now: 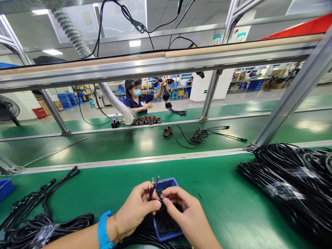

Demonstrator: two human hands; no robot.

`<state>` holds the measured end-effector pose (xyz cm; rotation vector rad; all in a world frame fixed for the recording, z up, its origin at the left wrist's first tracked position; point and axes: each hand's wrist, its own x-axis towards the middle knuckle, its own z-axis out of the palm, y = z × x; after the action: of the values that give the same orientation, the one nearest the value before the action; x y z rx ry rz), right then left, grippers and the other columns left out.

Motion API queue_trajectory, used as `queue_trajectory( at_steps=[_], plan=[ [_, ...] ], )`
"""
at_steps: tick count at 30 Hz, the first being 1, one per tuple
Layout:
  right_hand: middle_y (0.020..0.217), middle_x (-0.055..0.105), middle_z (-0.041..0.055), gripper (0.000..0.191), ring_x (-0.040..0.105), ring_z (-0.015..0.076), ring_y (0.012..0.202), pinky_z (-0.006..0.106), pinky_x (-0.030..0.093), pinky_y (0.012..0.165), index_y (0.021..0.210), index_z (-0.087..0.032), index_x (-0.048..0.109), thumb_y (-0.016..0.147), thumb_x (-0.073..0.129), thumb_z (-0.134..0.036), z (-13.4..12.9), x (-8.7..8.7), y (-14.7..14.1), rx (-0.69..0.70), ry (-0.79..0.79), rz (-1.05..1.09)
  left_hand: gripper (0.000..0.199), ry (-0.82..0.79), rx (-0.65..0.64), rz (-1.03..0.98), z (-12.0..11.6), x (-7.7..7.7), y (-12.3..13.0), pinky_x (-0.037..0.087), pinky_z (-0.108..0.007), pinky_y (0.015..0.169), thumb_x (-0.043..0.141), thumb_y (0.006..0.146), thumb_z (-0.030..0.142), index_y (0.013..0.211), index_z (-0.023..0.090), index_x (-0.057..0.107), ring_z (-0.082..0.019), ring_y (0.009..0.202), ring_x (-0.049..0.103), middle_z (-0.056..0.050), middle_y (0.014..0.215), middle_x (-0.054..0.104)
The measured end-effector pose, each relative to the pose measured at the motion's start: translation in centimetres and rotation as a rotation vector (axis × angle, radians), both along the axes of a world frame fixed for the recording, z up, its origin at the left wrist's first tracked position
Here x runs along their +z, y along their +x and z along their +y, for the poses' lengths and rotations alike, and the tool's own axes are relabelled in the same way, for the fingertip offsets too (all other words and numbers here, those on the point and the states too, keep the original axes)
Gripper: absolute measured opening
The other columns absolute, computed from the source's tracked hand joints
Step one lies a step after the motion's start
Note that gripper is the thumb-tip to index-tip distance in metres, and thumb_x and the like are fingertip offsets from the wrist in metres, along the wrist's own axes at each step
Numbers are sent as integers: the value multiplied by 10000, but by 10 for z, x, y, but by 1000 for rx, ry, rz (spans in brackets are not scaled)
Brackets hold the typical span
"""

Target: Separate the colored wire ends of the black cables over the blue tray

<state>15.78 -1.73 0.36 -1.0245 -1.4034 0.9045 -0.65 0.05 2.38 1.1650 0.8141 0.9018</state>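
Note:
My left hand (136,211), with a blue band and a gold bangle at the wrist, pinches a black cable (150,193) whose colored wire ends point up. Close beside it, my right hand (184,211) has thumb and forefinger brought together over a small dark piece that I cannot make out. Both hands are above a blue bin (169,238) holding black parts. More black cable lies under my left wrist, partly hidden by it.
Bundled black cables (287,186) lie at the right, others (52,228) at the left. Beyond a metal frame (135,160) are a loose cable (198,136), copper-wound parts (147,120) and a person (138,100) in a mask. A flexible duct (114,100) hangs down.

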Motion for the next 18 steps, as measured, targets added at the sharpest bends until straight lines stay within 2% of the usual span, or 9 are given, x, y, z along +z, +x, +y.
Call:
queue_trajectory(
  at_steps=[2,4,6,7,8,10,12,15,18],
  plan=[
    [807,758,48,155,716,178,708,245,584,674,852,-184,719,827,684,-333,-3,4,3,65,-26,-19,350,22,-6,1,1,2,-1,441,-220,636,855,660,320,762,151,567,-112,699,504,17,737,542],
    [755,756,38,286,704,169,665,235,567,638,844,-189,729,831,696,-473,-7,10,10,226,-41,4,302,35,9,-4,2,4,-2,453,-231,717,827,707,326,779,140,601,-119,753,534,0,775,577],
    [657,745,30,443,692,166,580,235,551,577,811,-189,744,827,641,-619,-10,17,20,433,-61,13,296,11,25,-24,5,5,-3,460,-241,704,797,744,358,863,134,644,-126,751,563,-14,806,602],
    [621,738,28,481,688,168,555,242,547,564,789,-190,748,855,590,-640,-9,19,24,473,-69,-12,330,-11,26,-35,7,5,-3,460,-243,665,785,754,382,929,133,657,-125,720,573,-19,814,609],
    [621,741,31,477,690,173,561,253,548,573,778,-193,750,898,550,-609,-7,20,27,441,-61,-75,378,-31,27,-40,8,4,-3,456,-244,623,776,759,410,987,131,662,-121,679,578,-23,822,614],
    [722,765,44,330,703,197,663,294,552,648,809,-206,755,956,551,-421,-1,17,28,215,19,-335,462,-55,33,-29,10,0,-1,444,-244,564,756,759,481,1037,123,664,-110,600,581,-22,811,609],
    [848,774,45,105,692,238,796,349,536,723,888,-231,753,881,649,-224,6,8,22,-4,162,-670,510,-69,27,8,10,-3,0,416,-234,502,722,760,556,1006,113,668,-96,515,561,-4,748,587],
    [914,769,41,212,664,292,898,404,509,771,901,-236,746,726,799,-128,14,-11,8,-9,300,-1050,500,-39,-14,96,9,-6,1,266,-193,403,658,800,584,951,108,656,-36,380,419,44,620,527],
    [796,747,22,137,662,273,841,383,488,735,775,-220,737,720,823,-129,16,-26,-3,4,349,-1209,455,-22,-40,140,9,-6,1,152,-190,369,651,818,547,1011,137,609,-5,325,318,65,596,539]
  ],
)
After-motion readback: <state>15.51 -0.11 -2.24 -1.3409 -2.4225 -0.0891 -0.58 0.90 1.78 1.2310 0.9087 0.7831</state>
